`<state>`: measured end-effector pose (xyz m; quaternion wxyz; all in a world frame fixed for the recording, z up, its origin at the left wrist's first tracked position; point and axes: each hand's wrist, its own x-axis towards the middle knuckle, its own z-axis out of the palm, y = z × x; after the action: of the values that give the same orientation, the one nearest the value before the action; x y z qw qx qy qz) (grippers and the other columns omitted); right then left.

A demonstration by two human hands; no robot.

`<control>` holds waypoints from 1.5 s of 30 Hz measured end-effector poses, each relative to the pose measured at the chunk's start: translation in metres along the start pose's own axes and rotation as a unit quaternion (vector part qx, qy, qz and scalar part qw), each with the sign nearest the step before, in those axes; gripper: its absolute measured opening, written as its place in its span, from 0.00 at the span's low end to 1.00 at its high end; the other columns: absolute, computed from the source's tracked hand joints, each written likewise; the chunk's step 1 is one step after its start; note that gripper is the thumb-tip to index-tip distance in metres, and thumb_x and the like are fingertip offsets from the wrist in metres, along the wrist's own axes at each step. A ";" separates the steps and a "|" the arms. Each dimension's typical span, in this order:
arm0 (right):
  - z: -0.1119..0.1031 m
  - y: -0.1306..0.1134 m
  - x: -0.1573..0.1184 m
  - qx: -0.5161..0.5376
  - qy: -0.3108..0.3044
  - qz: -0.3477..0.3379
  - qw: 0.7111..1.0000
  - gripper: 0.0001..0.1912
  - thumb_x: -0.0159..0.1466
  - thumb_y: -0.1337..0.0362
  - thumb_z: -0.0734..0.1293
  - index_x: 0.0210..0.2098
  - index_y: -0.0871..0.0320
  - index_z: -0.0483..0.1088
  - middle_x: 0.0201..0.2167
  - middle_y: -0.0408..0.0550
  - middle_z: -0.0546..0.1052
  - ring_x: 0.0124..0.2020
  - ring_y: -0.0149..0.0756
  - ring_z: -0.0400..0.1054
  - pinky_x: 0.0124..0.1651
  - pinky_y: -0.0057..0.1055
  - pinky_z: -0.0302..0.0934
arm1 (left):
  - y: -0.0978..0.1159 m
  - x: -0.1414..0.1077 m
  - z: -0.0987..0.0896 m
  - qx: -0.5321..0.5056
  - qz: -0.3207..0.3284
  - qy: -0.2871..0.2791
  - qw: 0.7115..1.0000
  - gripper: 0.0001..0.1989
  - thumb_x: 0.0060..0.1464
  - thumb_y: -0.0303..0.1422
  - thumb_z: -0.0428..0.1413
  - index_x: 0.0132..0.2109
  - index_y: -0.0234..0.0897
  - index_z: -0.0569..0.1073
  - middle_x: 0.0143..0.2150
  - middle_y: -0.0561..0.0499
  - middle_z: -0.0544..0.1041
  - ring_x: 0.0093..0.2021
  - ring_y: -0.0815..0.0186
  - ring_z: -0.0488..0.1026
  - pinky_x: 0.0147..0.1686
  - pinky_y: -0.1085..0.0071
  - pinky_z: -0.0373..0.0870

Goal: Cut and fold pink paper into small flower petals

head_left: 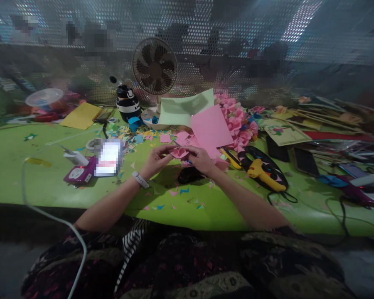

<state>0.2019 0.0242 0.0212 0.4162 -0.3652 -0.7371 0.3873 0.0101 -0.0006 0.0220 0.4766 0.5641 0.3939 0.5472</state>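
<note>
A small pink paper flower (pixel 180 153) is held between my two hands, above the green table (pixel 162 189). My left hand (pixel 158 158) pinches its left edge, with a white watch (pixel 140 180) on that wrist. From the other side, the fingers of my right hand (pixel 201 159) close on the flower's right edge. Just under the right hand lies a dark object (pixel 190 175) whose kind I cannot make out. Beyond the hands are a pink paper sheet (pixel 212 126) and a pale green sheet (pixel 180 110). Small paper scraps are scattered around.
Pink paper flowers (pixel 233 116) are heaped behind the sheets. A fan (pixel 156 68) and a dark jug (pixel 126 104) stand at the back. At right lie a yellow cutter (pixel 231 159), a yellow glue gun (pixel 264 174) and phones (pixel 304 162). A lit phone (pixel 108 158) and purple power strip (pixel 81 173) are left.
</note>
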 end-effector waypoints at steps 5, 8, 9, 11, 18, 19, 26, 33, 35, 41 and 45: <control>0.000 0.000 0.000 -0.035 -0.004 -0.012 0.999 0.16 0.59 0.68 0.62 0.43 0.58 0.79 0.40 0.48 0.82 0.42 0.39 0.75 0.48 0.37 0.67 | 0.002 0.000 -0.001 0.050 0.016 0.018 0.998 0.11 0.43 0.24 0.64 0.37 0.37 0.83 0.34 0.47 0.82 0.35 0.62 0.76 0.40 0.68 0.71; 0.000 -0.001 -0.001 -0.061 0.000 -0.019 0.998 0.17 0.59 0.68 0.62 0.43 0.58 0.79 0.41 0.48 0.82 0.42 0.39 0.74 0.48 0.36 0.66 | 0.002 -0.001 -0.002 0.096 0.045 0.017 0.994 0.10 0.44 0.24 0.64 0.36 0.40 0.83 0.34 0.48 0.82 0.35 0.62 0.75 0.43 0.67 0.70; 0.000 -0.002 -0.002 -0.065 0.000 -0.021 0.998 0.17 0.59 0.68 0.62 0.43 0.59 0.79 0.41 0.48 0.81 0.42 0.39 0.74 0.48 0.36 0.65 | 0.001 -0.001 -0.002 0.111 0.056 0.015 0.992 0.10 0.45 0.24 0.64 0.36 0.41 0.83 0.33 0.48 0.82 0.35 0.61 0.76 0.44 0.66 0.70; -0.001 -0.003 -0.003 -0.071 0.000 -0.022 0.997 0.17 0.60 0.69 0.61 0.43 0.58 0.78 0.42 0.48 0.81 0.42 0.39 0.74 0.48 0.36 0.65 | 0.000 0.000 -0.003 0.130 0.072 0.010 0.989 0.10 0.46 0.25 0.63 0.36 0.43 0.83 0.33 0.49 0.82 0.36 0.61 0.76 0.46 0.65 0.70; 0.000 -0.005 -0.003 -0.091 0.000 -0.015 0.996 0.17 0.59 0.70 0.60 0.41 0.58 0.78 0.40 0.47 0.81 0.40 0.38 0.73 0.47 0.33 0.64 | -0.002 0.001 -0.006 0.155 0.072 -0.020 0.985 0.12 0.46 0.25 0.63 0.38 0.43 0.83 0.39 0.48 0.82 0.40 0.59 0.77 0.51 0.64 0.69; 0.000 -0.005 -0.003 -0.093 -0.001 -0.015 0.996 0.17 0.59 0.70 0.60 0.41 0.58 0.78 0.39 0.47 0.81 0.40 0.38 0.73 0.46 0.33 0.64 | -0.003 0.001 -0.006 0.164 0.077 -0.026 0.983 0.11 0.47 0.26 0.63 0.38 0.44 0.83 0.39 0.48 0.82 0.39 0.59 0.76 0.50 0.64 0.69; 0.002 -0.010 -0.003 -0.130 -0.008 -0.024 0.991 0.13 0.59 0.70 0.61 0.37 0.59 0.76 0.36 0.48 0.80 0.37 0.37 0.72 0.43 0.31 0.62 | -0.004 -0.002 -0.001 0.228 0.116 -0.047 0.966 0.10 0.52 0.28 0.59 0.40 0.43 0.82 0.37 0.47 0.81 0.35 0.60 0.74 0.41 0.68 0.68; 0.011 -0.013 -0.001 -0.127 0.019 -0.014 0.992 0.07 0.58 0.68 0.61 0.33 0.58 0.71 0.29 0.45 0.78 0.32 0.36 0.69 0.38 0.30 0.59 | 0.002 -0.008 0.002 0.265 0.144 -0.018 0.953 0.05 0.52 0.29 0.58 0.34 0.41 0.80 0.31 0.49 0.79 0.29 0.64 0.69 0.37 0.70 0.67; 0.015 -0.015 -0.001 -0.120 0.032 -0.003 0.992 0.06 0.58 0.67 0.61 0.32 0.58 0.70 0.28 0.45 0.77 0.31 0.36 0.68 0.37 0.30 0.58 | 0.002 -0.009 0.002 0.258 0.149 -0.002 0.955 0.04 0.52 0.30 0.59 0.33 0.41 0.80 0.31 0.49 0.79 0.28 0.65 0.69 0.36 0.70 0.66; 0.021 -0.021 -0.002 -0.149 0.037 -0.004 0.988 0.04 0.58 0.66 0.58 0.29 0.56 0.64 0.24 0.43 0.71 0.27 0.34 0.63 0.33 0.30 0.54 | 0.002 -0.008 0.003 0.310 0.171 0.024 0.935 0.06 0.52 0.29 0.59 0.27 0.38 0.75 0.23 0.53 0.72 0.24 0.69 0.63 0.29 0.73 0.59; 0.024 -0.025 -0.004 -0.167 0.029 -0.014 0.985 0.04 0.57 0.66 0.58 0.26 0.54 0.58 0.22 0.42 0.67 0.26 0.34 0.60 0.32 0.30 0.52 | 0.003 -0.009 0.002 0.413 0.187 0.023 0.891 0.09 0.55 0.30 0.57 0.27 0.35 0.73 0.22 0.52 0.72 0.22 0.70 0.63 0.26 0.73 0.56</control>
<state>0.1760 0.0037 0.0334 0.3759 -0.4301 -0.7843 0.2420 0.0105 -0.0104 0.0232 0.0801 0.7610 0.4821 0.4267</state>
